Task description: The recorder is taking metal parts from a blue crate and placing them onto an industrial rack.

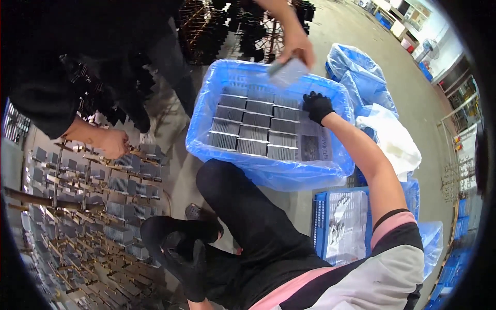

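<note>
My right hand (316, 106), in a black glove, is inside the blue plastic-lined bin (268, 173), at the right end of the rows of grey finned metal blocks (256, 120). Its fingers are slightly bent and apart, and I see nothing held in them. My left hand (186, 261), also black-gloved, is low beside my bent leg, thumb and fingers apart with nothing visible between them. Over the bin's far side, another person's hand (298, 47) holds a blurred grey block (288, 72). That person's other hand (111, 143) touches blocks on the rack at left.
The rack (77, 206) at left carries many finned blocks on metal prongs. Printed paper (316, 139) lines the bin's right part. To the right stand plastic-lined blue bins (361, 77), a white bag (390, 137) and a blue crate (320, 222). A fan (429, 47) stands farther back.
</note>
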### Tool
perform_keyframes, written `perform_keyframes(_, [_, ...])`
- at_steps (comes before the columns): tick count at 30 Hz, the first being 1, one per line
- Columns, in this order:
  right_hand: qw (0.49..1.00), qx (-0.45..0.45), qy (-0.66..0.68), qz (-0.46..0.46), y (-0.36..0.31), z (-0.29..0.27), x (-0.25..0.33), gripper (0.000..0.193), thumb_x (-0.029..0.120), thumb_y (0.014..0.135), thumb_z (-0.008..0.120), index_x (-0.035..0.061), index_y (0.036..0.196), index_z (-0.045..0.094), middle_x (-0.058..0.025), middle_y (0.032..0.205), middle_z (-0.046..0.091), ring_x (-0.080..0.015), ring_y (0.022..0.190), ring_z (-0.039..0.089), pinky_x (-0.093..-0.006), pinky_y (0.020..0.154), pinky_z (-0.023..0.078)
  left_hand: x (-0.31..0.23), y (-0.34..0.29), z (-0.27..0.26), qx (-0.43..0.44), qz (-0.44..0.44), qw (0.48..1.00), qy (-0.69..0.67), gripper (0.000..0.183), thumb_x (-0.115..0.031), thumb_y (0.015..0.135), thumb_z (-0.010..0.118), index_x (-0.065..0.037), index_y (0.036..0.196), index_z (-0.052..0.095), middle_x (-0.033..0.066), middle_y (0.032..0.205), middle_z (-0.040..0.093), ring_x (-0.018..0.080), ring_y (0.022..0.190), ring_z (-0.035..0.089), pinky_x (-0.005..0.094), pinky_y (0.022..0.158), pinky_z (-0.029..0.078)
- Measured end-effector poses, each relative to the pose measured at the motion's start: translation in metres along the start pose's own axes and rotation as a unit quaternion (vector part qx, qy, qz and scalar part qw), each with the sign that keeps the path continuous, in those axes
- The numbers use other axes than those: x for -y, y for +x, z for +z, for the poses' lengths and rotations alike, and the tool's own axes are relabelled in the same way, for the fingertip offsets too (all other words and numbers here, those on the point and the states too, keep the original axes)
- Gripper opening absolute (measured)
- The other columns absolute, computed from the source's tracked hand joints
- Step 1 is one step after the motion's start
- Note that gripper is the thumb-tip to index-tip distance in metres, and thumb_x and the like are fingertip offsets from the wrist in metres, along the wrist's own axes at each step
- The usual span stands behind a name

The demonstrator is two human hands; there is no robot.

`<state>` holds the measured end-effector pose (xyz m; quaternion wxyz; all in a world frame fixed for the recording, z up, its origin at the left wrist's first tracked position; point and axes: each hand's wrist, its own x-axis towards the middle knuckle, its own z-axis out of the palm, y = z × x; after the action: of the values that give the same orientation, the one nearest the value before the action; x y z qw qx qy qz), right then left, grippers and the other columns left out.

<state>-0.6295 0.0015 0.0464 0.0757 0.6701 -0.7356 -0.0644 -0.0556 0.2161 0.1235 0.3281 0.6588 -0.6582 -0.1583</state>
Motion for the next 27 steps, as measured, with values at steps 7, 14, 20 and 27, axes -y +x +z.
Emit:
perform_keyframes(7, [0.996,-0.020,0.008,-0.083,0.015,0.071,-0.062,0.034,0.016,0.087,0.052,0.0048,0.117,0.063,-0.0226,0.118,0.064,-0.0401,0.111,0.061,-0.0462,0.095,0.049,0.010,0.010,-0.037,-0.069,0.007,0.997,0.017,0.028,-0.011,0.083,0.074,-0.002,0.108,0.062,0.0173,0.109,0.063,0.0349,0.107,0.058,0.0420,0.096,0.044])
perform_keyframes(14, [0.965,0.236,-0.113,-0.028,0.002,0.066,-0.086,0.098,0.028,0.080,0.067,0.0048,0.156,0.010,-0.0227,0.156,0.028,-0.0426,0.134,0.042,-0.0421,0.113,0.036,0.100,-0.042,-0.064,-0.258,-0.122,0.958,-0.030,0.027,-0.018,0.083,0.077,-0.002,0.099,0.061,0.0143,0.094,0.065,0.0290,0.088,0.063,0.0377,0.079,0.050])
perform_keyframes(20, [0.976,0.146,-0.112,-0.114,-0.113,-0.139,0.034,0.025,0.019,0.093,0.055,0.0023,0.107,0.067,-0.0209,0.106,0.068,-0.0363,0.100,0.064,-0.0440,0.087,0.051,0.240,-0.098,-0.045,-0.273,-0.364,0.882,-0.124,0.021,-0.019,0.088,0.073,-0.001,0.088,0.061,0.0076,0.075,0.057,0.0152,0.070,0.055,0.0334,0.060,0.044])
perform_keyframes(27, [0.886,0.051,0.344,-0.308,-0.194,-0.221,0.248,0.018,0.007,0.090,0.064,-0.0012,0.105,0.068,-0.0155,0.100,0.071,-0.0293,0.093,0.067,-0.0379,0.085,0.051,0.412,-0.052,-0.015,-0.249,-0.171,0.926,0.229,0.019,-0.020,0.086,0.072,-0.003,0.080,0.065,0.0086,0.064,0.054,0.0234,0.064,0.056,0.0393,0.061,0.045])
